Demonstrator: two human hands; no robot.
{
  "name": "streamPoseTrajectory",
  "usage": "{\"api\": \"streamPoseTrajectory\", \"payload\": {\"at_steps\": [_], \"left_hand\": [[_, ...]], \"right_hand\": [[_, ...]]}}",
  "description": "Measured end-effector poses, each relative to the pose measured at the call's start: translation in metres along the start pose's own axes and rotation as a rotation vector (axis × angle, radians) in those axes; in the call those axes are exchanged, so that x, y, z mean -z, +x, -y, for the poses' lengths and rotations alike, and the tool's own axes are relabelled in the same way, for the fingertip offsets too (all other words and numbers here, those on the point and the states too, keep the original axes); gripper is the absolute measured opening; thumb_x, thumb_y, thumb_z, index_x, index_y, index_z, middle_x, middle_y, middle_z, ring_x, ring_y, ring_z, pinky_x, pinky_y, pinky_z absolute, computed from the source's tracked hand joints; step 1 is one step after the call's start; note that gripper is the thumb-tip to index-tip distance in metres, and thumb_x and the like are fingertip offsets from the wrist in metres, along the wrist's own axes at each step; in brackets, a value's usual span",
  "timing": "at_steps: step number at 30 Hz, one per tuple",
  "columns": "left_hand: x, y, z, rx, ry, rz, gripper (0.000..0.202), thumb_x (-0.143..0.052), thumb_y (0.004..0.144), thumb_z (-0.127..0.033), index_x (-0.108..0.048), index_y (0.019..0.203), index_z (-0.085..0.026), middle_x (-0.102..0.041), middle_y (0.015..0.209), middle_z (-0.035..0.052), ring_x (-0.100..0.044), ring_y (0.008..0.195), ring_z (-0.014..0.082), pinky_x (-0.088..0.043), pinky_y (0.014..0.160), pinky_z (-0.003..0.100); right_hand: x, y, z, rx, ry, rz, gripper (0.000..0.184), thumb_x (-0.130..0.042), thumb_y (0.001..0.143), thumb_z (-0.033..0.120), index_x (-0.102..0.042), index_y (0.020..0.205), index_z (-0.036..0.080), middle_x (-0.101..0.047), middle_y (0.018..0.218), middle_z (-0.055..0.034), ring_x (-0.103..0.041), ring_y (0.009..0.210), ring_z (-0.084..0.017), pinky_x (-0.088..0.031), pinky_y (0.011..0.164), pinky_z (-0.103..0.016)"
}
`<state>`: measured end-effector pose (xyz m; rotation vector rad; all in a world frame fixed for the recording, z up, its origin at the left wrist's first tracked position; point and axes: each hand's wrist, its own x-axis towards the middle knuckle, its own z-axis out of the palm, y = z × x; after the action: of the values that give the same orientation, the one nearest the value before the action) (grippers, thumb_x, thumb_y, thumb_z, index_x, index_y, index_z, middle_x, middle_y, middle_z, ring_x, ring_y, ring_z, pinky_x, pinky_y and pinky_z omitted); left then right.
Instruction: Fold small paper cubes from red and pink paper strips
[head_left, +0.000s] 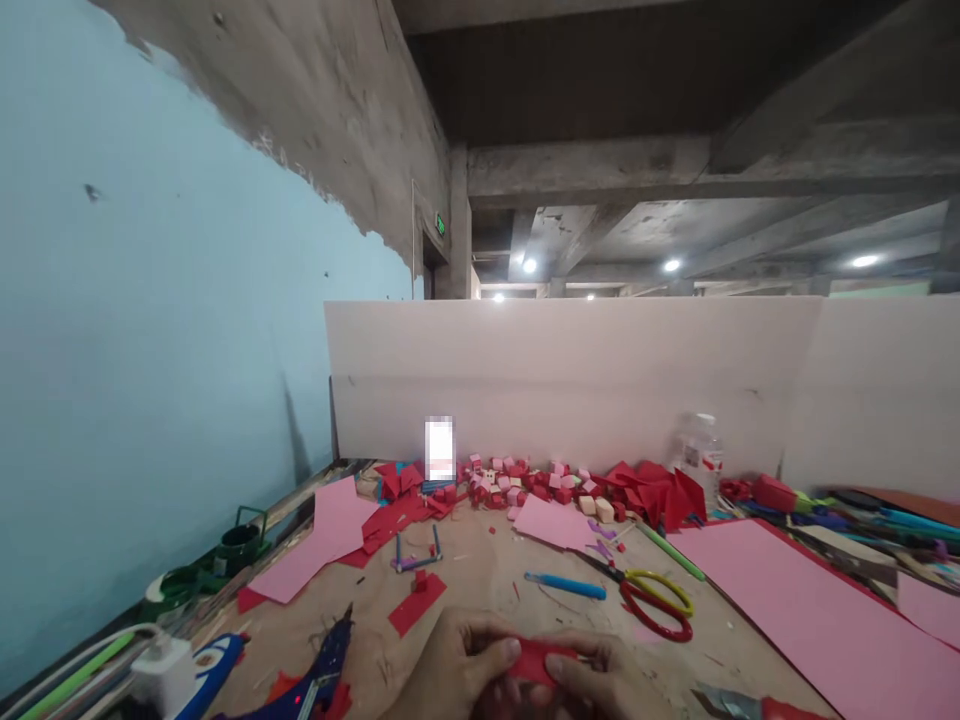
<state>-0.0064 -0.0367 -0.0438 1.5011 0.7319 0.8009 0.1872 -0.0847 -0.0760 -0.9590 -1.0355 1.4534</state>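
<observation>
A small red foam piece (538,662) is sitting at the bottom edge of the view, pinched between both of the person's hands. The left hand (450,668) is curling its thumb onto the piece's left end; the right hand (600,682) is closing its fingers over the right end. Both are gripping it just above the brown worktable (480,575).

Just left of the hands, a blue glue gun (324,672) is lying. Ahead of them are lying a blue pen (564,586) and red-and-yellow scissors (654,600). A large pink sheet (810,615) is covering the table's right side; another pink sheet (322,540) is lying to the left.

A clear plastic bottle (701,455) is standing by the white partition (570,380); its contents cannot be told. Red and pink foam cubes (525,483) are piling along the partition's foot. Bare tabletop is showing only in the middle, ahead of the hands.
</observation>
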Motion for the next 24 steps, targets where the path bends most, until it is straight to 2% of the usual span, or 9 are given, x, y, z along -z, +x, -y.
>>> {"api": "streamPoseTrajectory", "payload": {"at_steps": [2,4,6,8,13,20,24], "left_hand": [[-0.003,-0.002,-0.003,0.027,-0.023,0.025,0.065,-0.073,0.070,-0.074,-0.073,0.081,-0.009,-0.063,0.051,0.0035,-0.054,0.042,0.0140,-0.037,0.043,0.022],[-0.004,-0.004,-0.007,0.037,-0.027,0.035,0.064,-0.073,0.070,-0.074,-0.071,0.075,-0.010,-0.065,0.051,0.0049,-0.055,0.041,0.0138,-0.036,0.042,0.022],[-0.004,-0.006,-0.013,0.046,-0.025,0.042,0.063,-0.073,0.073,-0.073,-0.071,0.073,-0.010,-0.066,0.054,0.0052,-0.056,0.043,0.0135,-0.040,0.045,0.022],[-0.004,-0.007,-0.018,0.050,-0.016,0.036,0.061,-0.072,0.077,-0.071,-0.071,0.071,-0.010,-0.066,0.054,0.0048,-0.056,0.044,0.0128,-0.044,0.048,0.023],[-0.003,-0.007,-0.025,0.036,-0.007,0.032,0.051,-0.077,0.078,-0.061,-0.072,0.074,-0.010,-0.067,0.056,0.0042,-0.056,0.045,0.0122,-0.044,0.047,0.021],[-0.003,-0.008,-0.026,0.015,-0.006,0.087,0.046,-0.075,0.081,-0.056,-0.074,0.079,-0.010,-0.070,0.061,0.0060,-0.057,0.048,0.0128,-0.047,0.050,0.024],[-0.002,-0.009,-0.029,0.022,0.042,0.066,0.040,-0.078,0.080,-0.049,-0.077,0.085,-0.009,-0.069,0.060,0.0049,-0.057,0.049,0.0125,-0.047,0.052,0.024]], "right_hand": [[-0.008,-0.006,0.005,-0.052,0.079,-0.027,0.048,-0.093,0.063,0.049,-0.080,0.089,0.011,-0.075,0.065,-0.0102,-0.066,0.049,-0.016,-0.048,0.052,-0.024],[-0.020,-0.016,0.016,-0.035,0.063,-0.094,0.045,-0.092,0.064,0.046,-0.080,0.086,0.009,-0.075,0.067,-0.0109,-0.064,0.047,-0.014,-0.046,0.048,-0.022],[-0.029,-0.024,0.029,-0.001,0.025,-0.088,0.038,-0.088,0.069,0.042,-0.080,0.085,0.008,-0.076,0.068,-0.0117,-0.065,0.049,-0.013,-0.048,0.051,-0.021],[-0.034,-0.031,0.039,-0.020,0.008,-0.088,0.038,-0.088,0.068,0.043,-0.081,0.081,0.008,-0.074,0.063,-0.0104,-0.064,0.047,-0.013,-0.047,0.050,-0.021],[-0.036,-0.037,0.045,-0.006,-0.042,0.006,0.043,-0.085,0.072,0.049,-0.082,0.089,0.008,-0.078,0.074,-0.0138,-0.066,0.051,-0.014,-0.049,0.053,-0.024],[-0.032,-0.037,0.047,0.002,-0.103,-0.025,0.045,-0.083,0.075,0.049,-0.083,0.097,0.010,-0.078,0.072,-0.0128,-0.069,0.053,-0.017,-0.048,0.054,-0.025],[-0.029,-0.036,0.047,-0.008,-0.076,-0.042,0.046,-0.085,0.072,0.048,-0.082,0.097,0.010,-0.078,0.071,-0.0113,-0.068,0.051,-0.016,-0.048,0.052,-0.025]]}}
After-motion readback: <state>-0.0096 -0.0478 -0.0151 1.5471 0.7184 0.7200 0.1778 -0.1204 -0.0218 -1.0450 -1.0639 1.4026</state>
